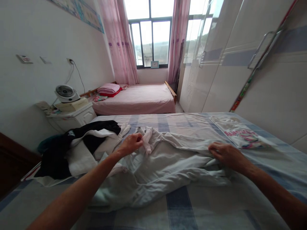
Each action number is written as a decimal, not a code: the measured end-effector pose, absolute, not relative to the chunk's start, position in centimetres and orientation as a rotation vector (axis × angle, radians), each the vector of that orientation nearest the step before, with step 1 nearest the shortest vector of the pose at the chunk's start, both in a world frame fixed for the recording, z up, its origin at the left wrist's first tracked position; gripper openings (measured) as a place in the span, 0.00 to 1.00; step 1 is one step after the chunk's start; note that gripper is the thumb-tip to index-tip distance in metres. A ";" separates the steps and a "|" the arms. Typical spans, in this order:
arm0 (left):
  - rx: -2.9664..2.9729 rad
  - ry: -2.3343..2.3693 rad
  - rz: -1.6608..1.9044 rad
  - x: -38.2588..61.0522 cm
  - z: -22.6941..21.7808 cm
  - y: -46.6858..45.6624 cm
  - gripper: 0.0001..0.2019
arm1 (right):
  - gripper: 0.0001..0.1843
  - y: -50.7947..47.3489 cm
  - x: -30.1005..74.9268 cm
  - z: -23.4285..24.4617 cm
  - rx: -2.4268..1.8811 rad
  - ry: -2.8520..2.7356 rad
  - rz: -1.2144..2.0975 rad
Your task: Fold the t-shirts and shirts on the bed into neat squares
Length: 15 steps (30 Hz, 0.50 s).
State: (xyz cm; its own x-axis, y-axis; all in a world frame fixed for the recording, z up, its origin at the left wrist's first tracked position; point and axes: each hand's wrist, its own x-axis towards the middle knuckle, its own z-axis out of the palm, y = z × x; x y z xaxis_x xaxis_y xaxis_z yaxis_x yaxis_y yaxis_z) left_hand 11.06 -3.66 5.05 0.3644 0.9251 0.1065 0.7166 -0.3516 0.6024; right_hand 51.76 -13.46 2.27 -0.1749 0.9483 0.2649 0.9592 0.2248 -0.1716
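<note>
A crumpled pale grey-green garment [165, 163] lies across the bed [182, 204], which has a blue and grey checked sheet. My left hand [131, 143] is closed, pinching a fold of this garment near its collar end. My right hand [225, 153] grips the garment's far edge on the right, fingers curled into the cloth. A folded white shirt with a pink print [240, 134] lies flat just beyond my right hand. A heap of black and white clothes [79, 143] sits to the left of my left hand.
A white nightstand [72, 116] with a small fan [66, 93] stands at the left. Behind is a second bed with pink bedding [139, 97] under a window. A white wardrobe [240, 64] lines the right wall.
</note>
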 end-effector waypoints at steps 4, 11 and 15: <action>1.350 0.965 1.064 8.2 9.0 -3.6 0.06 | 0.13 -12.7 52.1 3.7 -1.860 -2.098 -0.126; 0.862 0.606 1.588 6.9 15.1 -0.9 0.05 | 0.21 -7.2 51.0 9.7 -2.024 -1.826 -0.703; 1.016 0.542 1.737 8.5 15.0 3.8 0.05 | 0.15 -0.3 50.0 11.7 -2.016 -1.742 -0.427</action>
State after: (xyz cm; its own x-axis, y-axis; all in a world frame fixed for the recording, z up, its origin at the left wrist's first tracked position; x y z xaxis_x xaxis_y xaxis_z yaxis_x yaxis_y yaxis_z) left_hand 8.49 3.81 15.00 -0.1365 0.9151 0.3795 -0.5369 -0.3903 0.7479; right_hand 49.96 -0.28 11.75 0.1590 0.8503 0.5016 0.9859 -0.1102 -0.1259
